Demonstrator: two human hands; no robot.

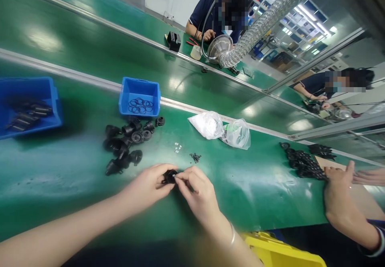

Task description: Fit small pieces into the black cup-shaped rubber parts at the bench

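Observation:
My left hand (156, 182) is closed around a round black plastic part (170, 176) just above the green bench top. Over the same part, my right hand (194, 184) pinches a tiny white piece (174, 175) between thumb and forefinger, at the part's open face. Ahead of my hands lie several small white pieces (178, 147) and a little heap of small black rings (195, 157). A pile of black plastic fittings (123, 142) spreads to the left of them.
A blue bin (140, 83) holds black O-rings; a larger blue bin (57, 102) with black parts stands at far left. Plastic bags (237, 133) lie by the rail. At right, a co-worker's hands (339, 186) touch cardboard near black parts (303, 162). A yellow crate (279, 251) sits below the bench edge.

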